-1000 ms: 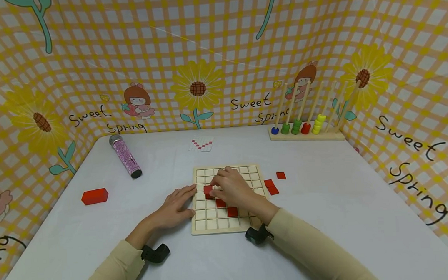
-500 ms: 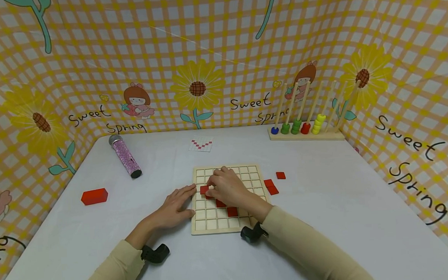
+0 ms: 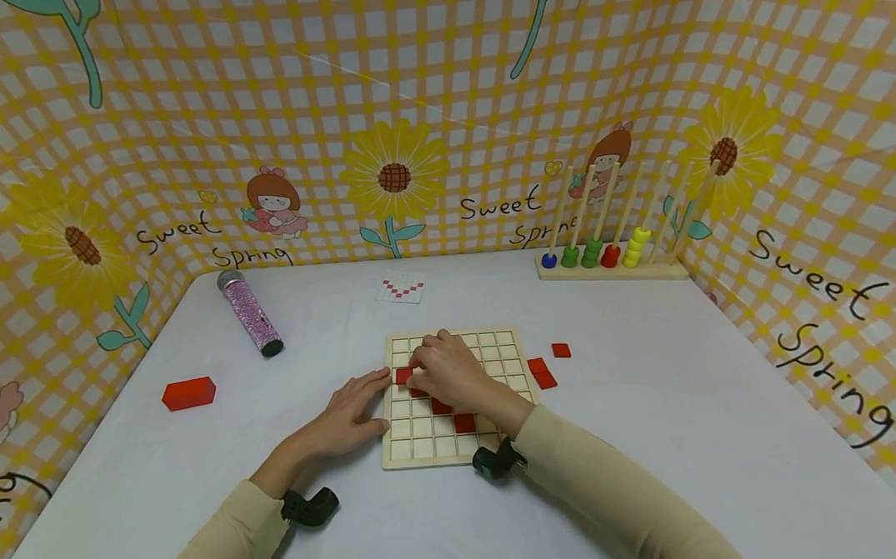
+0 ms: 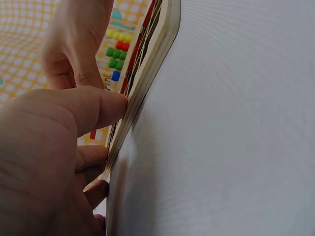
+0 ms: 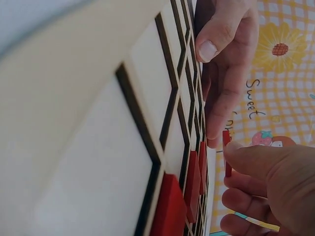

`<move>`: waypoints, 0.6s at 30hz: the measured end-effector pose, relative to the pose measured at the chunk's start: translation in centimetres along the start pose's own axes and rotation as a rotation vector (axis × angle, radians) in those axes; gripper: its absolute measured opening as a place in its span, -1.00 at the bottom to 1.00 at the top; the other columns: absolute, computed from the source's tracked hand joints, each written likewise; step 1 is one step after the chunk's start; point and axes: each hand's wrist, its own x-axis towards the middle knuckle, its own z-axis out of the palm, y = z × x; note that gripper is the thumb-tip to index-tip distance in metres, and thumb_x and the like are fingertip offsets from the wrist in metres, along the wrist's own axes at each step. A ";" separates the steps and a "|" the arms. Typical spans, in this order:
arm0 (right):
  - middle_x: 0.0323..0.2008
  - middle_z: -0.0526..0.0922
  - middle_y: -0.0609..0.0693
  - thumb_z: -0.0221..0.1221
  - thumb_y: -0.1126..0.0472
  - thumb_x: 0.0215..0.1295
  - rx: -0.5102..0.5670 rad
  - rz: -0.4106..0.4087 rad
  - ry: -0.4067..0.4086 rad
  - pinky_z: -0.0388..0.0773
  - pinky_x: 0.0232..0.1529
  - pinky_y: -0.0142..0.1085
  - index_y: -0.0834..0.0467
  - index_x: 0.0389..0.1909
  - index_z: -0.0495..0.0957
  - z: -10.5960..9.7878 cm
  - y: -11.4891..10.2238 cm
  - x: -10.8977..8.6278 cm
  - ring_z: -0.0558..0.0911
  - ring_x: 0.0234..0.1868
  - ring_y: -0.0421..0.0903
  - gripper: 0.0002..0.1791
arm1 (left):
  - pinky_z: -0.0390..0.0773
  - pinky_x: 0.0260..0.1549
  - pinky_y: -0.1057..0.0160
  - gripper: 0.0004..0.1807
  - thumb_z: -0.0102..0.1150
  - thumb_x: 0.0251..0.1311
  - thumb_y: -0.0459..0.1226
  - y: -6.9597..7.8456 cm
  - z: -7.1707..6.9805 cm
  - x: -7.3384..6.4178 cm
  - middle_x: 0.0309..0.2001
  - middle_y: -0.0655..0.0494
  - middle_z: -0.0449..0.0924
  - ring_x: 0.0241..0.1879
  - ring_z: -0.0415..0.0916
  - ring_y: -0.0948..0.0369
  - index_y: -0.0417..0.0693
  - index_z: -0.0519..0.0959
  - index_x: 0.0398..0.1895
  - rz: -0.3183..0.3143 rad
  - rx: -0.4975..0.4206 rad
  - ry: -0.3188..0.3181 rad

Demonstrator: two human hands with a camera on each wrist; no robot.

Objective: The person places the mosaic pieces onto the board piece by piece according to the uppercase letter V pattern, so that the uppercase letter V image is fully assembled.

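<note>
You are working over a pale wooden square grid board (image 3: 426, 462), which is lying flat on the tabletop. Its left rim is running along your left hand (image 3: 346, 413); that hand is keeping its fingers extended and its thumb spread, touching the edge and grasping nothing. Just beside the right rim, two loose red square tiles (image 3: 546, 381) are lying; a third loose red square tile (image 3: 561, 350) is lying a little farther out. A red rectangular block (image 3: 189, 394) and a pink glittery microphone (image 3: 250, 313) are lying well apart from your left hand.

Your right hand (image 3: 452, 369) is reaching across the board, pinching a thin red square tile (image 3: 403, 376) between thumb and finger, at the fingertips. This tile is sitting near the left rim; it appears to be hovering above the grid, but the oblique wrist view is not showing its exact compartment. Nearer you, three seated red square tiles (image 3: 465, 423) are forming a diagonal toward the right, one partly hidden by your fingers.

The white tabletop (image 3: 647, 371) is carrying a small patterned card (image 3: 401, 288) behind the board and a wooden bead abacus (image 3: 613, 274) at the far right. Yellow-checked sunflower fabric (image 3: 320, 93) is enclosing the back and sides.
</note>
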 end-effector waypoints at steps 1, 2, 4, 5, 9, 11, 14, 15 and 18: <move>-0.32 0.65 -0.06 0.31 0.02 0.11 0.001 0.004 -0.001 0.38 -0.25 -0.30 0.09 -0.31 0.69 0.0 0.0 0.1 0.43 -0.31 -0.09 -0.76 | -0.19 0.41 -0.23 -0.27 0.08 0.19 -0.20 0.0 0.0 0.0 0.50 -0.05 -0.04 0.50 -0.15 -0.05 -0.16 0.12 0.43 0.002 -0.001 0.000; -0.32 0.65 -0.06 0.31 0.02 0.11 0.002 0.008 -0.002 0.38 -0.25 -0.30 0.09 -0.31 0.69 0.0 0.0 0.1 0.43 -0.31 -0.09 -0.77 | -0.19 0.41 -0.24 -0.27 0.08 0.19 -0.20 0.0 0.0 0.0 0.50 -0.05 -0.04 0.50 -0.15 -0.05 -0.17 0.12 0.42 0.004 -0.002 0.002; -0.32 0.65 -0.07 0.31 0.02 0.11 0.003 0.017 -0.006 0.39 -0.23 -0.28 0.09 -0.31 0.69 0.1 0.0 0.3 0.44 -0.31 -0.09 -0.77 | -0.19 0.41 -0.24 -0.27 0.08 0.19 -0.20 0.0 0.0 0.0 0.50 -0.05 -0.04 0.50 -0.15 -0.05 -0.17 0.12 0.42 0.004 -0.004 0.002; -0.31 0.65 -0.07 0.30 0.01 0.11 0.003 0.024 -0.011 0.40 -0.22 -0.28 0.09 -0.31 0.70 0.1 0.0 0.3 0.44 -0.30 -0.09 -0.76 | -0.19 0.41 -0.23 -0.27 0.08 0.19 -0.20 0.0 0.0 0.0 0.50 -0.05 -0.04 0.50 -0.15 -0.05 -0.17 0.12 0.42 0.004 -0.005 0.002; -0.29 0.65 -0.06 0.30 0.01 0.11 0.009 0.034 -0.026 0.41 -0.19 -0.25 0.09 -0.30 0.69 0.2 0.0 0.6 0.46 -0.27 -0.08 -0.75 | -0.19 0.41 -0.23 -0.27 0.08 0.19 -0.19 0.0 0.0 0.1 0.50 -0.04 -0.04 0.50 -0.16 -0.05 -0.16 0.12 0.43 -0.009 -0.007 -0.002; -0.28 0.65 -0.06 0.30 0.01 0.11 0.013 0.036 -0.032 0.42 -0.18 -0.24 0.09 -0.30 0.70 0.2 0.0 0.8 0.47 -0.26 -0.06 -0.76 | -0.19 0.41 -0.22 -0.27 0.08 0.19 -0.19 0.0 0.0 0.1 0.50 -0.03 -0.04 0.50 -0.16 -0.05 -0.15 0.12 0.43 -0.015 -0.006 -0.003; -0.26 0.66 -0.05 0.30 0.02 0.12 0.013 0.037 -0.039 0.43 -0.17 -0.22 0.08 -0.29 0.69 0.4 0.0 1.0 0.49 -0.24 -0.04 -0.76 | -0.19 0.41 -0.22 -0.26 0.08 0.19 -0.18 0.0 0.1 0.0 0.50 -0.03 -0.04 0.50 -0.16 -0.05 -0.15 0.12 0.43 -0.015 -0.008 -0.002; -0.26 0.66 -0.04 0.30 0.02 0.12 0.011 0.039 -0.042 0.44 -0.16 -0.21 0.08 -0.29 0.69 0.4 0.0 1.1 0.49 -0.23 -0.03 -0.77 | -0.19 0.42 -0.22 -0.26 0.08 0.19 -0.18 0.0 0.1 0.0 0.50 -0.04 -0.04 0.50 -0.16 -0.05 -0.15 0.12 0.43 -0.015 -0.008 -0.002; -0.24 0.66 -0.05 0.30 0.02 0.12 -0.007 0.049 -0.052 0.45 -0.16 -0.20 0.07 -0.27 0.69 0.6 0.0 1.2 0.49 -0.21 -0.04 -0.77 | -0.19 0.41 -0.22 -0.26 0.08 0.20 -0.18 -0.1 0.1 0.0 0.50 -0.04 -0.04 0.50 -0.15 -0.05 -0.14 0.11 0.43 -0.012 -0.008 -0.001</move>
